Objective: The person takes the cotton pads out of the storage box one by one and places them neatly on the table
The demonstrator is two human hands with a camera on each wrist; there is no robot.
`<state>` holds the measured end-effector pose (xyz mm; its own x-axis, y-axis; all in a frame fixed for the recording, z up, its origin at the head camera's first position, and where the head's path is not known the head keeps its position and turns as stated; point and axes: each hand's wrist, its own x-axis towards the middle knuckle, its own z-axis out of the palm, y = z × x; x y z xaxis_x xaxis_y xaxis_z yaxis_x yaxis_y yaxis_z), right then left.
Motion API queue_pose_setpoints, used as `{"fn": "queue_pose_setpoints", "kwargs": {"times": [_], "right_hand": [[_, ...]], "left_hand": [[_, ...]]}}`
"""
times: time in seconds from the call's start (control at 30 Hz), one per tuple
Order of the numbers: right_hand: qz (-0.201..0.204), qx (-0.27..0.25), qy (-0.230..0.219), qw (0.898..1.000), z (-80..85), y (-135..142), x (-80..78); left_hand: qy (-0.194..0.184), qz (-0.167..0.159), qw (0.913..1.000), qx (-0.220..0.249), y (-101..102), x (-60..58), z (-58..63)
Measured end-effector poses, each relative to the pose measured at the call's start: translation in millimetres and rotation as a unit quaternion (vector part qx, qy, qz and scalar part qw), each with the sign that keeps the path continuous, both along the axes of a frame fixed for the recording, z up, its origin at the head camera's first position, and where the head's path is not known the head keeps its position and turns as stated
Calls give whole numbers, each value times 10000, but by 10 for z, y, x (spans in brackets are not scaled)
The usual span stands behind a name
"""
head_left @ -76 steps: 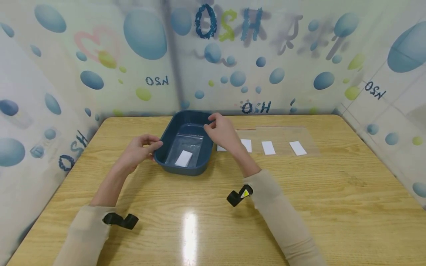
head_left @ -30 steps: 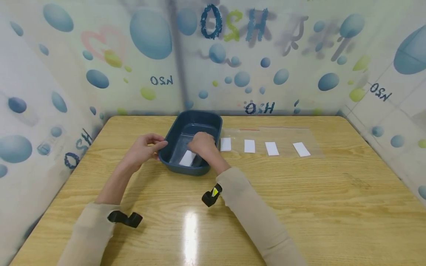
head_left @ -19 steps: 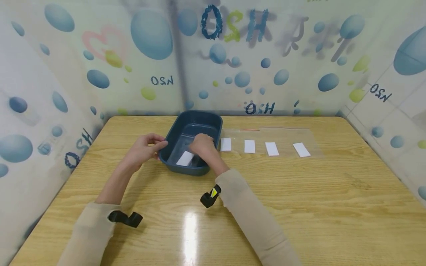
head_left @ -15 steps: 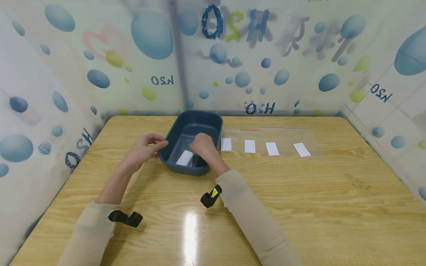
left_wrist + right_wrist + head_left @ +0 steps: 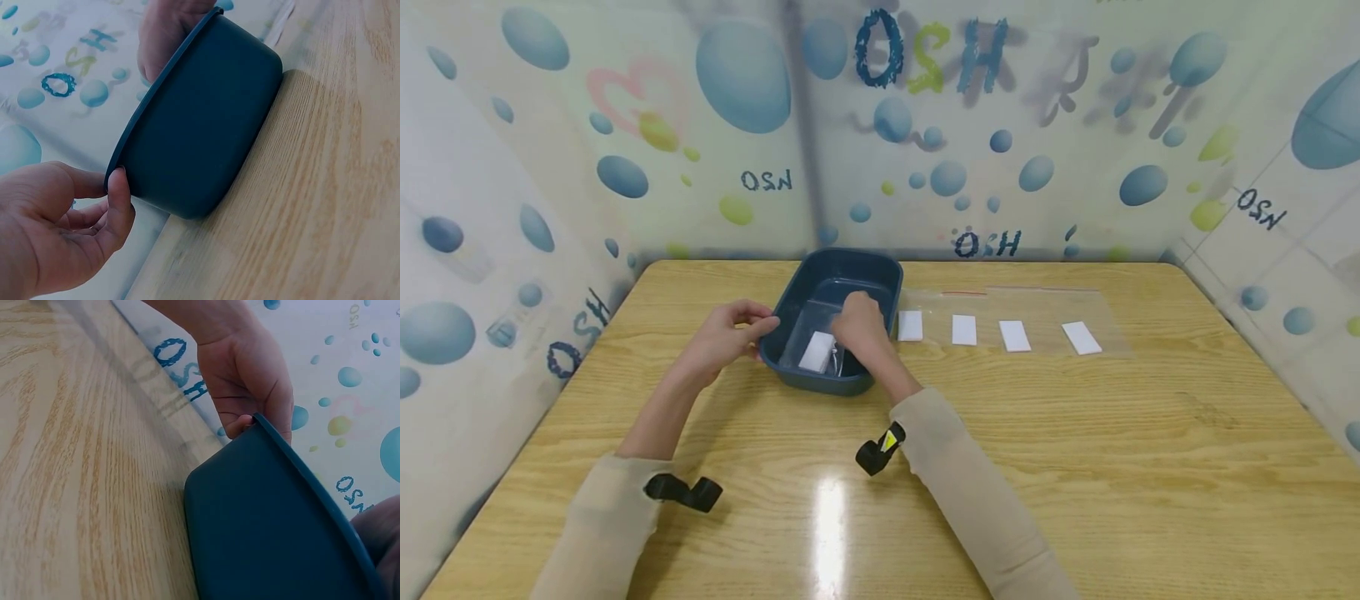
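Observation:
A dark blue rectangular plastic bin (image 5: 829,385) stands at the back of the table, left of centre. My left hand (image 5: 724,340) pinches its left rim between thumb and fingers, as the left wrist view shows. Reaching into the bin, my right hand (image 5: 861,323) has its fingers curled at a clear plastic bag (image 5: 807,318); its fingertips are hidden in the head view and behind the bin wall in the right wrist view. A white card (image 5: 817,352) shows with the bag on the bin's floor, left of that hand.
Right of the bin, clear plastic bags (image 5: 1045,310) lie flat in an overlapping row, with several white cards (image 5: 1014,336) spaced along them. Behind the wooden table (image 5: 1112,467) rises a curtain (image 5: 947,125) printed with blue and green drops.
My right hand has gone from the bin's right rim down into the bin, and lately moved slightly up and back. The bag and white card inside have shifted. The left hand stays at the rim.

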<state>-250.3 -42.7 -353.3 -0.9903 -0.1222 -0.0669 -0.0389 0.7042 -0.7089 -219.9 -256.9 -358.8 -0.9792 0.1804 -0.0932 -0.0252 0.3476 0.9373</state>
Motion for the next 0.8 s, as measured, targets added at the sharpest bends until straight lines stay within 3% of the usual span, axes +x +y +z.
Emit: {"fn": "queue_pose_setpoints", "kwargs": {"times": [0.37,0.53,0.8], "right_hand": [[-411,-446,758,9953,-21,-2,-6],[-396,-424,837,9948,-13,-1,-6],[-603,-849,919,9903,-5,-1,22]], "left_hand": [[-1,-9,10000,-73,-7,-3,3],[-8,9,10000,-69,-11,-8,-7],[-10,21,10000,-63,-2,-2,6]]}}
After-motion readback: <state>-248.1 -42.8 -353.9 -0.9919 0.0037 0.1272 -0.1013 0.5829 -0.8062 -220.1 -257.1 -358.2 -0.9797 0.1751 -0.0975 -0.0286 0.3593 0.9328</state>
